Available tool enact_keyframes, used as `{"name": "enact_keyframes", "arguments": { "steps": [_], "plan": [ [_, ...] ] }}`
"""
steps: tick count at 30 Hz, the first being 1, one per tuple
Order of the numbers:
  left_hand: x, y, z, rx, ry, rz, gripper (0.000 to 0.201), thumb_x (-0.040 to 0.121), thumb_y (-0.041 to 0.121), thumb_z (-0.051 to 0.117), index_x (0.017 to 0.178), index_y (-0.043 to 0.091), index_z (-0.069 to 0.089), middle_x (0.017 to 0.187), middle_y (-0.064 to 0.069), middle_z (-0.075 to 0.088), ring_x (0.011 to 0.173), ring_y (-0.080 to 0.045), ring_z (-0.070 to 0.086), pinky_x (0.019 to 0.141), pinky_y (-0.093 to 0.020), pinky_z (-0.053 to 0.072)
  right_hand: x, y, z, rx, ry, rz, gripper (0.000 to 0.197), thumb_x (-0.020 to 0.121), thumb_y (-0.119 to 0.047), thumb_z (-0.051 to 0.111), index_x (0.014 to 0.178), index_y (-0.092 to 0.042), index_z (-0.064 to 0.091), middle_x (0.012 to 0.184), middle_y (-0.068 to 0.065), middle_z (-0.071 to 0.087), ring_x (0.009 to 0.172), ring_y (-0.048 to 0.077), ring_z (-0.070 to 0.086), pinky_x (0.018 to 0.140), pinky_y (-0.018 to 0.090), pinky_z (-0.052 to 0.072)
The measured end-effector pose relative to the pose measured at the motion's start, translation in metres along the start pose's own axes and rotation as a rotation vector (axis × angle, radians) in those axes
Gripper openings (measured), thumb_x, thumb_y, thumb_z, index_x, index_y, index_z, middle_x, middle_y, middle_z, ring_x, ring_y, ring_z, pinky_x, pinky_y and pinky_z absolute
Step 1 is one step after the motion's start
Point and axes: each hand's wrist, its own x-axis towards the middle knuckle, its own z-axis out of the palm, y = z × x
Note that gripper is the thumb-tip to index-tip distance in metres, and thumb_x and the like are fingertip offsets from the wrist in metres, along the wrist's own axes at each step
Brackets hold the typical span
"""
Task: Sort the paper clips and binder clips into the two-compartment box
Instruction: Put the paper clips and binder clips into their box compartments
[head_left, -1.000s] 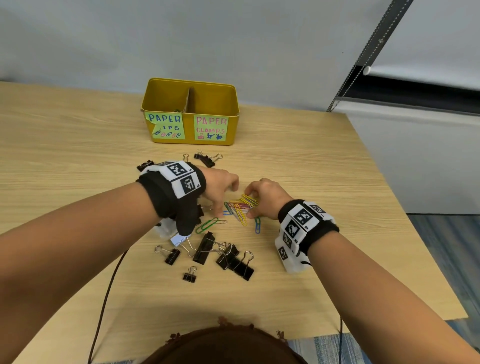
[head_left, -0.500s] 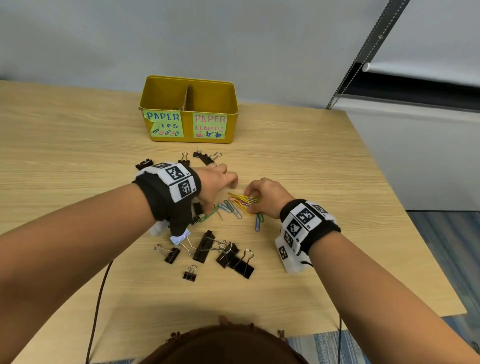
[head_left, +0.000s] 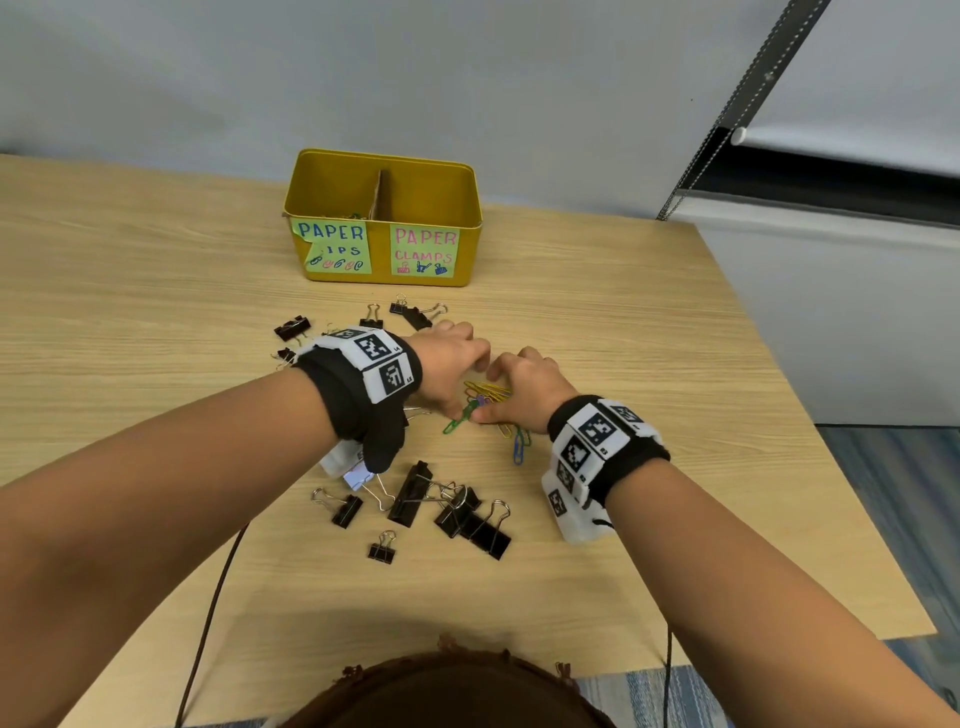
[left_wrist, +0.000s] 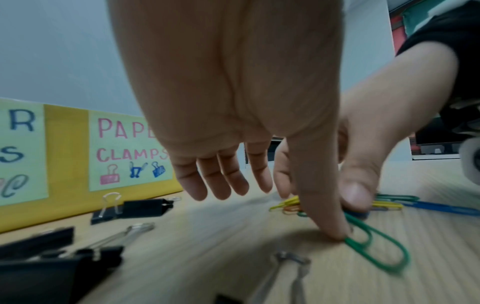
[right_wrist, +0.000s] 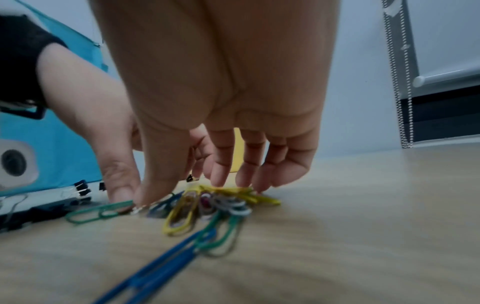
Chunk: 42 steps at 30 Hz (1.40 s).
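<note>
Plainly both hands work the coloured paper clips (head_left: 488, 397): left hand (head_left: 449, 364) spread, thumb pressing a green clip (left_wrist: 374, 248); right hand (head_left: 524, 387) fingertips gathering. Light, slippery wire; pinch bunched loops.

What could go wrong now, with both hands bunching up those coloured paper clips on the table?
1. The coloured wire paper clips overlap in a loose heap, so some may slip out as the left hand and right hand lift them.
2. The long blue paper clip lies at the heap's near edge and might be left behind.
3. The yellow two-compartment box has adjoining sections, so a hasty drop could land under the pink PAPER CLAMPS label.
</note>
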Motion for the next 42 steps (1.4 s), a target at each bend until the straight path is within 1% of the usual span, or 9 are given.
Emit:
{"name": "enact_keyframes", "arguments": {
  "steps": [6,18,21,23,25,30,34,39,42],
  "plan": [
    [0.007,0.004,-0.006,-0.037,-0.107,0.074,0.087,0.063,0.024,0.082,0.137,0.022,0.035,0.127,-0.005,0.039,0.121,-0.024,0.039,0.103,-0.045,0.042,-0.011,0.02,0.0,-0.005,0.015,0.02,0.089,0.061,-0.043,0.082,0.136,-0.016,0.044,0.13,0.01,0.043,0.124,0.028,0.042,0.104,0.037,0.041],
    [0.013,0.023,0.003,-0.004,-0.029,0.067,0.033,0.087,0.018,0.06,0.116,0.001,0.057,0.116,-0.017,0.062,0.106,-0.03,0.059,0.083,-0.032,0.044,-0.001,0.007,0.005,0.074,0.094,-0.057,0.036,0.082,-0.014,0.067,0.115,-0.003,0.064,0.113,0.018,0.065,0.108,0.031,0.06,0.089,0.033,0.046],
    [0.01,0.019,0.001,-0.044,-0.026,0.103,0.029,0.087,0.017,0.061,0.112,0.003,0.059,0.112,-0.016,0.064,0.103,-0.03,0.059,0.08,-0.032,0.042,0.003,0.012,-0.002,0.175,0.002,-0.051,0.02,0.08,-0.012,0.071,0.098,-0.004,0.069,0.08,0.01,0.066,0.076,0.021,0.07,0.07,0.027,0.056],
    [0.007,0.014,-0.003,-0.077,-0.014,0.113,0.027,0.086,0.016,0.061,0.111,0.005,0.061,0.107,-0.015,0.066,0.098,-0.029,0.06,0.077,-0.03,0.042,0.006,0.013,-0.012,0.228,-0.074,-0.06,0.007,0.08,-0.011,0.071,0.076,-0.01,0.065,0.061,0.0,0.057,0.042,0.001,0.06,0.045,0.009,0.047],
    [0.005,0.008,-0.013,-0.093,0.004,0.121,0.026,0.084,0.016,0.062,0.107,0.004,0.064,0.094,-0.012,0.065,0.085,-0.027,0.059,0.073,-0.03,0.042,0.012,0.011,-0.024,0.22,-0.095,-0.079,0.011,0.08,-0.011,0.072,0.075,-0.012,0.062,0.056,-0.002,0.054,0.032,-0.004,0.051,0.037,0.004,0.039],
    [-0.009,-0.021,-0.065,-0.166,0.125,0.065,0.026,0.08,0.019,0.069,0.101,0.003,0.068,0.078,-0.01,0.065,0.066,-0.02,0.055,0.052,-0.025,0.036,0.035,-0.017,-0.078,0.281,-0.083,-0.191,0.011,0.077,-0.005,0.074,0.072,-0.004,0.064,0.057,0.002,0.055,0.031,-0.004,0.052,0.053,0.015,0.053],
    [-0.029,-0.07,-0.121,-0.228,0.348,-0.056,0.021,0.078,0.018,0.07,0.096,0.007,0.071,0.057,-0.002,0.06,0.046,-0.004,0.053,0.042,-0.01,0.032,0.062,-0.069,-0.134,0.343,0.04,-0.293,0.028,0.079,-0.004,0.072,0.06,-0.015,0.054,0.039,-0.008,0.056,0.029,-0.004,0.052,0.041,0.008,0.048],
    [-0.036,-0.131,-0.144,-0.274,0.547,-0.268,0.026,0.08,0.011,0.067,0.105,0.002,0.07,0.091,-0.021,0.071,0.078,-0.027,0.061,0.063,-0.024,0.042,0.114,-0.14,-0.144,0.491,0.187,-0.31,0.01,0.079,-0.003,0.071,0.08,-0.011,0.065,0.062,-0.001,0.058,0.056,0.014,0.059,0.074,0.032,0.056],
    [-0.022,-0.154,-0.131,-0.291,0.569,-0.401,0.028,0.08,0.009,0.067,0.107,0.002,0.069,0.104,-0.022,0.069,0.099,-0.034,0.062,0.079,-0.033,0.045,0.137,-0.165,-0.128,0.476,0.248,-0.231,0.005,0.081,-0.01,0.069,0.086,-0.012,0.069,0.077,0.005,0.064,0.071,0.019,0.059,0.083,0.034,0.054]
  ]
}}
